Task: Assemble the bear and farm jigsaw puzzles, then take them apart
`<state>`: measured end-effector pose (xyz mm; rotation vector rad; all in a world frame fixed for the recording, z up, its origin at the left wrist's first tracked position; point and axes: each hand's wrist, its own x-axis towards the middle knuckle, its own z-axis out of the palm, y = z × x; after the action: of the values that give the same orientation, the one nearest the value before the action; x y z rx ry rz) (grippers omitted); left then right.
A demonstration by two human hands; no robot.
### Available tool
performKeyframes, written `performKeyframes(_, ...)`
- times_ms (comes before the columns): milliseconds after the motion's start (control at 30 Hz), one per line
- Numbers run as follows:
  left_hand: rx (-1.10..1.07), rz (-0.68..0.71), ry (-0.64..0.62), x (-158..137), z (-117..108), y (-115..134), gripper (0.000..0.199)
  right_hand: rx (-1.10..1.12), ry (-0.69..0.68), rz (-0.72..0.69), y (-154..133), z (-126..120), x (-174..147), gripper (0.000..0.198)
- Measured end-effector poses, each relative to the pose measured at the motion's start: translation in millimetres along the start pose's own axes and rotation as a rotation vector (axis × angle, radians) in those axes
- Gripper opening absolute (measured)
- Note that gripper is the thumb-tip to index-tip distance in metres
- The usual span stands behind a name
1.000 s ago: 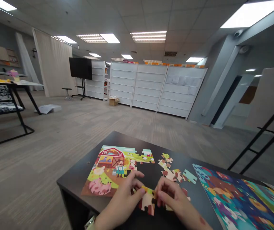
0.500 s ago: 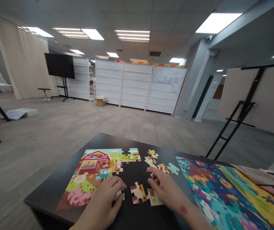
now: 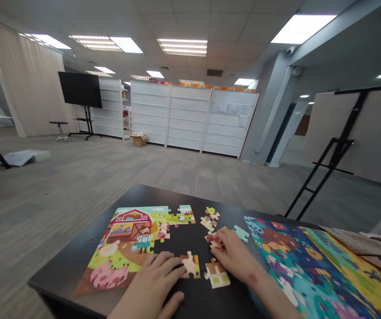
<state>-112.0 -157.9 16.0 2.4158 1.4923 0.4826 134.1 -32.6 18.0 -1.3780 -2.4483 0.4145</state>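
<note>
Head view: the left hand point(image 3: 155, 283) is laid flat, fingers point(image 3: 173, 269) spread, touching a puzzle piece point(image 3: 190, 263) on the worktop point(image 3: 77, 261). Another piece point(image 3: 214, 241) is pinched by the right hand point(image 3: 233, 257).

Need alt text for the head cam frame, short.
A person's left hand rests flat on a dark table, fingertips at a loose puzzle piece, beside a partly built farm jigsaw. The right hand reaches into a cluster of loose pieces; a colourful finished puzzle lies to the right.
</note>
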Motion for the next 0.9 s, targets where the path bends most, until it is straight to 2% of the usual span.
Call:
performKeyframes(100,-0.017,-0.063,0.029,3,1,-3,0.047,0.022,-0.028,0.032,11,-8,-4,0.020)
performKeyframes(233,-0.037,-0.065,0.060,10,0,-7,0.060,0.007,-0.048,0.079,29,-21,-4,0.013)
performKeyframes(333,-0.021,-0.102,0.110,5,0,-18,0.074,-0.057,0.023,0.037,29,-14,8,0.033)
performKeyframes(433,0.003,-0.178,0.128,-9,0,-33,0.072,-0.088,0.078,0.038,21,4,25,0.043)
performKeyframes(533,0.000,-0.207,0.143,-22,-5,-41,0.067,-0.109,0.079,0.077,16,18,34,0.027)
performKeyframes(667,-0.047,-0.178,0.156,-26,-11,-38,0.059,-0.106,0.088,0.077,15,15,30,0.014)
performKeyframes(733,-0.068,-0.171,0.148,-24,-13,-34,0.060,-0.078,0.123,0.025,9,10,24,0.014)
performKeyframes(800,-0.080,-0.170,0.132,-22,-12,-31,0.064,-0.010,0.152,-0.090,-5,6,16,0.018)
performKeyframes(900,-0.087,-0.168,0.117,-22,-11,-29,0.059,0.153,0.060,-0.298,-38,10,0,0.019)
